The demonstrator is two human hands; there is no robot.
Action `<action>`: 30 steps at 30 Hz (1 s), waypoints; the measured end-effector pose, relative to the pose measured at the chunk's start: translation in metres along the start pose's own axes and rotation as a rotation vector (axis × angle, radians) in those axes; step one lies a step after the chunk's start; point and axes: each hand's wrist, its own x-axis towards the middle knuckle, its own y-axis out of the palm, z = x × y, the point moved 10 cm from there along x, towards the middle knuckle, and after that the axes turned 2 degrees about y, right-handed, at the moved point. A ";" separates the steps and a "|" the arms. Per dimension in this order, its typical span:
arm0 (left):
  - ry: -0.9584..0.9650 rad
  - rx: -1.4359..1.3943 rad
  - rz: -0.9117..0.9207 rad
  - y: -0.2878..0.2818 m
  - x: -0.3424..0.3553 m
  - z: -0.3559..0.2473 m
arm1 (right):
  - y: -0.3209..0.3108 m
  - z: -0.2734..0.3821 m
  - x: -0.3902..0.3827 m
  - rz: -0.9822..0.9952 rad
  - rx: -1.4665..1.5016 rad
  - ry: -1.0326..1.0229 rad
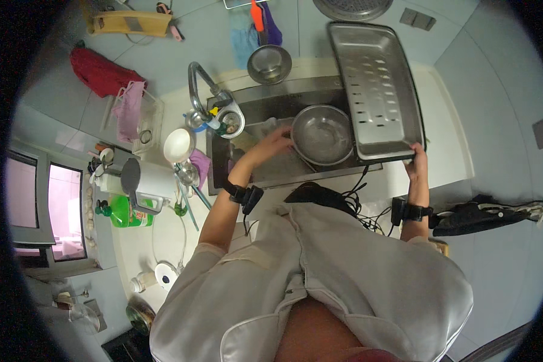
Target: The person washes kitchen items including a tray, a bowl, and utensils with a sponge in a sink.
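A round stainless steel bowl (322,134) sits in the sink (253,96), its right side close against a large rectangular metal tray (377,78). My left hand (274,142) is at the bowl's left rim, with its fingers curled at the edge; the fingertips are partly hidden. The tray has rows of slots in its bottom and a dark rim. It lies slantwise over the right end of the sink and the counter beyond. With my right hand (416,160) I grip its near right corner, thumb on top of the rim and fingers underneath.
Left of the bowl, a curved faucet (200,75) rises beside a small metal strainer cup (230,122). A white bowl (178,145) and a green bottle (130,212) stand on the left counter. Another metal bowl (269,64) leans behind the sink. Black cables (368,211) hang near my waist.
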 end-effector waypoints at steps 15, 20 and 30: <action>-0.428 -0.079 0.064 -0.008 0.067 0.162 | -0.151 -0.048 0.054 -0.509 0.241 -0.077; -0.508 -0.127 0.009 -0.006 0.083 0.179 | -0.159 -0.052 0.068 -0.552 0.231 -0.114; -0.685 -0.369 -0.150 -0.003 0.089 0.236 | -0.170 -0.056 0.085 -0.588 0.218 -0.038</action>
